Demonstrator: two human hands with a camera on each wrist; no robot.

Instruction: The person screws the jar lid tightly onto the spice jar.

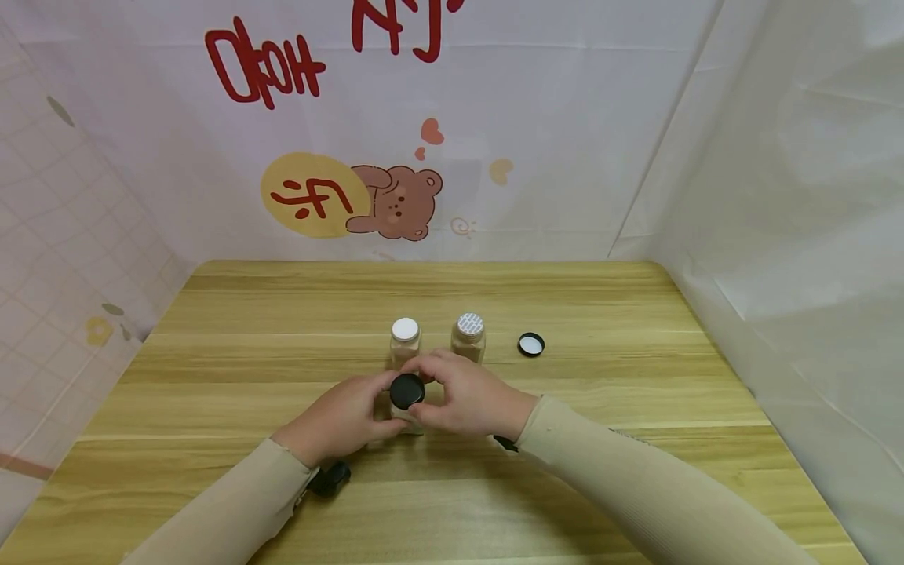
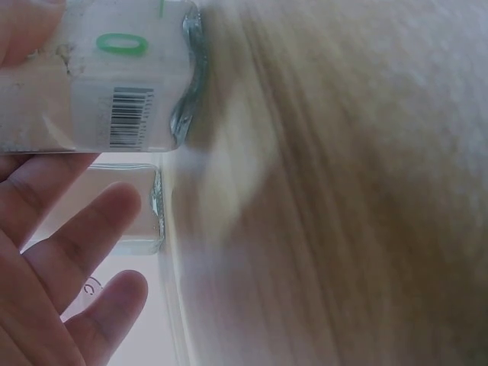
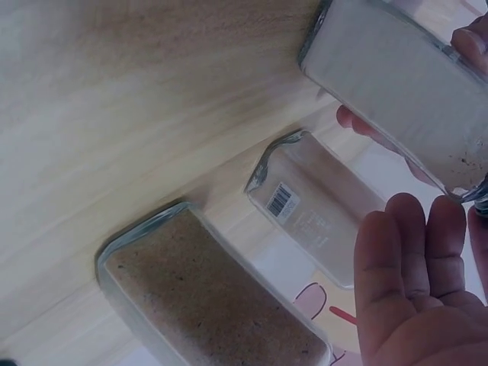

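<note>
A square glass jar (image 2: 156,57) of pale powder stands at the middle of the table, topped by a black lid (image 1: 407,391). My left hand (image 1: 346,416) grips the jar from its left side, thumb in front. From the right, my right hand (image 1: 472,396) holds the lid's edge between thumb and forefinger, its other fingers (image 3: 415,252) stretched out. Just behind stands a second pale-filled glass jar (image 3: 309,217) with a plain white top. Beside it is a jar of speckled brown seasoning (image 3: 206,297), its top covered by a printed white seal.
A loose black lid (image 1: 531,344) lies with its white inside up, right of the brown jar. The wood-grain table (image 1: 600,486) meets a white printed sheet (image 1: 565,118) at its back, with more sheeting along both sides.
</note>
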